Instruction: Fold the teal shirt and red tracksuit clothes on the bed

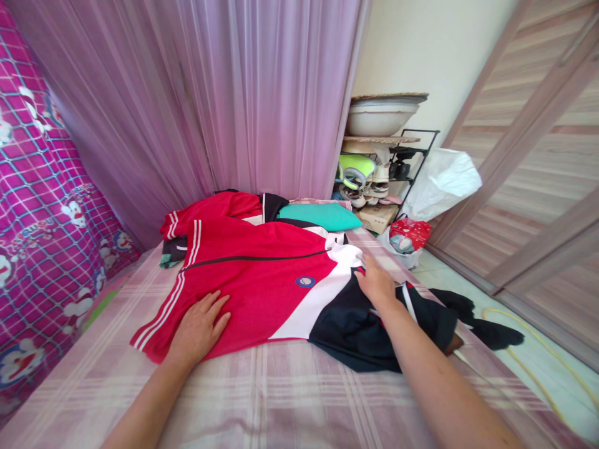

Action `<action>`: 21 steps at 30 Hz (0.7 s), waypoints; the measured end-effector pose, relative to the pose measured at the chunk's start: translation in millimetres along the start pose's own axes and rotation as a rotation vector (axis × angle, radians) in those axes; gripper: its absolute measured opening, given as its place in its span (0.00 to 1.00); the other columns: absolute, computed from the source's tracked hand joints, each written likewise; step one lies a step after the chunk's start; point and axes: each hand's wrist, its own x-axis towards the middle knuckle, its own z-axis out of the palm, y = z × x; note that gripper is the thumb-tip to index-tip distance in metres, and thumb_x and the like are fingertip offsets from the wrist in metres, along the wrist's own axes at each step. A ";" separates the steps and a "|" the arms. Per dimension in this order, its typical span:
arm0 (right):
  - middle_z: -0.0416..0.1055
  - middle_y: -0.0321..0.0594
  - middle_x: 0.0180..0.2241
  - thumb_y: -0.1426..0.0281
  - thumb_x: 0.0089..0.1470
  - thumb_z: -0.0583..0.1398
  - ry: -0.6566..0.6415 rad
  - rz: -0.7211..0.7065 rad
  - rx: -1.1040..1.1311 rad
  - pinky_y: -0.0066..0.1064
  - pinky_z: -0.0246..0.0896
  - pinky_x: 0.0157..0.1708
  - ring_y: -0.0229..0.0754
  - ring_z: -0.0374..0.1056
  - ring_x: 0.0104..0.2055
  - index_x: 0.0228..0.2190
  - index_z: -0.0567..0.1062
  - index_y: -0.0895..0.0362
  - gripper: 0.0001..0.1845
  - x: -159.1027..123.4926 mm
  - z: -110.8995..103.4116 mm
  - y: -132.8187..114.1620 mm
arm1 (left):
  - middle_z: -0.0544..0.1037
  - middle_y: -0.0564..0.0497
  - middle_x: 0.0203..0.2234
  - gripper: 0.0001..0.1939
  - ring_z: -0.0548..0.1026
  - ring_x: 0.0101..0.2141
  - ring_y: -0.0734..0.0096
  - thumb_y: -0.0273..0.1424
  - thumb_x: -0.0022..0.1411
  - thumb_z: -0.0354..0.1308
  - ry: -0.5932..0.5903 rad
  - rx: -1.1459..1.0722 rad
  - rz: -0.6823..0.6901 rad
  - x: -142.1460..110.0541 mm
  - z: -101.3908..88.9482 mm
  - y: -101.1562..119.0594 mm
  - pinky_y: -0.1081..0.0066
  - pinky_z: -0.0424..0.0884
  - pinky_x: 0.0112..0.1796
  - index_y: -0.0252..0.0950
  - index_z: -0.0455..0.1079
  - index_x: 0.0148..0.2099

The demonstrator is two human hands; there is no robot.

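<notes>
A red, white and black zip-up track jacket lies spread on the bed, its hem to the left and collar to the right. It has a dark zip, a round blue badge and white stripes along the hem. Flat on the red part near the hem rests my left hand, fingers stretched out. My right hand is at the white and black shoulder by the collar, with its fingers curled onto the cloth. Part of the black sleeve is hidden behind my right forearm.
Behind the jacket lie another red garment and a teal folded item on the plaid bedsheet. A shoe rack with basins on top, a white bag and a wardrobe stand to the right. Purple curtains hang behind.
</notes>
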 end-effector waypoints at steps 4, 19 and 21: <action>0.74 0.55 0.48 0.66 0.60 0.55 -0.052 0.079 -0.223 0.43 0.65 0.44 0.53 0.73 0.46 0.63 0.58 0.54 0.31 -13.3 -8.8 -11.1 | 0.74 0.41 0.57 0.28 0.72 0.56 0.52 0.48 0.67 0.45 -0.015 -0.018 0.015 0.5 -1.2 1.8 0.52 0.69 0.56 0.38 0.72 0.58; 0.63 0.57 0.61 0.64 0.64 0.51 -0.059 -0.459 -0.223 0.45 0.51 0.61 0.53 0.58 0.63 0.59 0.67 0.62 0.26 15.3 28.5 -85.2 | 0.65 0.43 0.64 0.29 0.62 0.63 0.51 0.48 0.66 0.49 -0.210 -0.023 -0.027 0.2 -16.3 24.6 0.47 0.60 0.59 0.44 0.64 0.65; 0.63 0.59 0.60 0.60 0.65 0.50 -0.027 -0.362 -0.285 0.46 0.51 0.60 0.55 0.58 0.62 0.60 0.65 0.64 0.29 24.9 38.9 -66.2 | 0.66 0.44 0.63 0.30 0.64 0.62 0.53 0.49 0.66 0.48 -0.250 -0.098 -0.022 2.1 -25.4 25.0 0.50 0.61 0.60 0.42 0.64 0.64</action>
